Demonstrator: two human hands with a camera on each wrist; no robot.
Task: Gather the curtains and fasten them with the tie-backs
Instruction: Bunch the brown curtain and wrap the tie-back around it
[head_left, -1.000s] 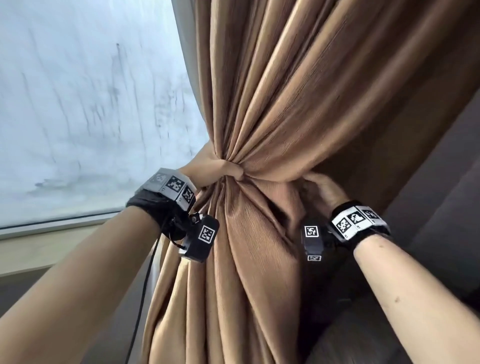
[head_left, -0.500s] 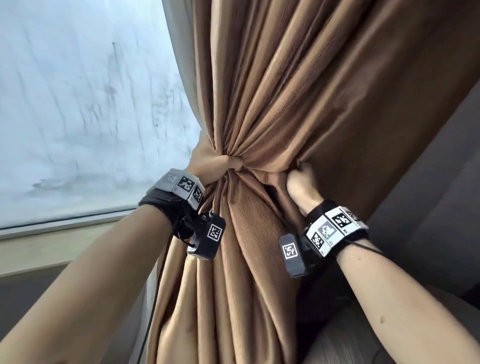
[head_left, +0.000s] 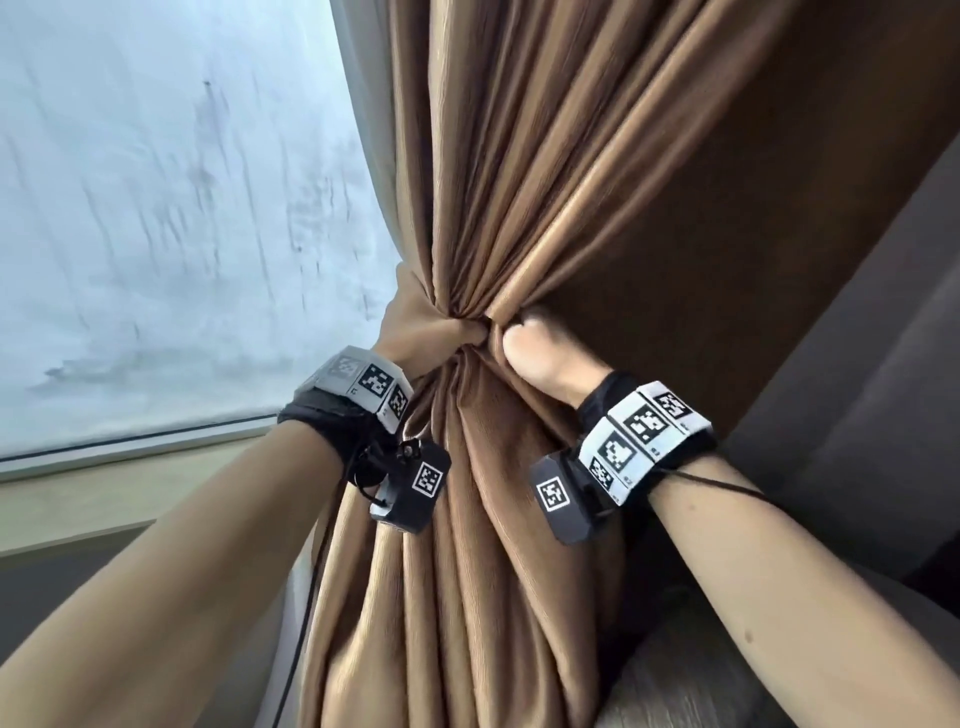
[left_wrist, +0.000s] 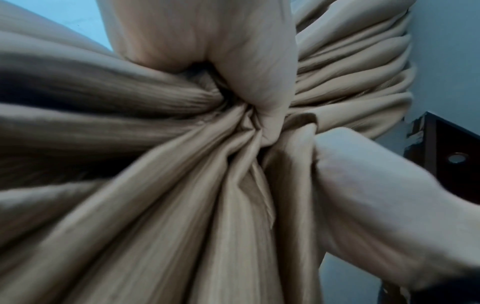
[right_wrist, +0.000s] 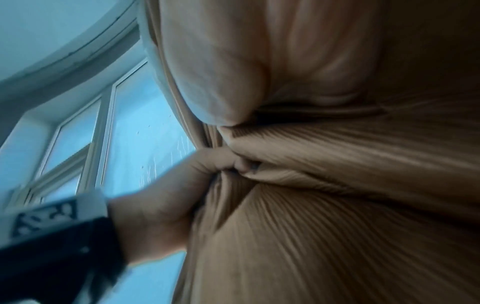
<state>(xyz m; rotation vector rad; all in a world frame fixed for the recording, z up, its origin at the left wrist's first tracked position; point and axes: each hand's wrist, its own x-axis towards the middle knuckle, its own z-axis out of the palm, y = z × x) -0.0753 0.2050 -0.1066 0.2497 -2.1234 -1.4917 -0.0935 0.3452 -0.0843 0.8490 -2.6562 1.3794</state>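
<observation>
A brown ribbed curtain (head_left: 519, 182) hangs beside the window, bunched to a narrow waist at mid-height. My left hand (head_left: 434, 332) wraps round that waist from the left, fingers behind the cloth and thumb in front. My right hand (head_left: 540, 348) grips the folds from the right, right next to the left thumb. In the left wrist view my left hand (left_wrist: 249, 82) squeezes the curtain (left_wrist: 155, 205), with the right hand (left_wrist: 376, 195) beside it. The right wrist view shows the left hand (right_wrist: 207, 174) clamped on the curtain (right_wrist: 337, 226). No tie-back is visible in any view.
A frosted window pane (head_left: 156, 208) and its pale sill (head_left: 130, 493) lie to the left. Grey upholstery (head_left: 857, 415) stands close on the right. A black cable (head_left: 306, 623) hangs from my left wrist. A dark bracket (left_wrist: 454, 154) sits on the wall behind the curtain.
My right hand has come up and to the left, from the curtain's right side to the gathered waist beside the left hand. The left hand has kept its grip.
</observation>
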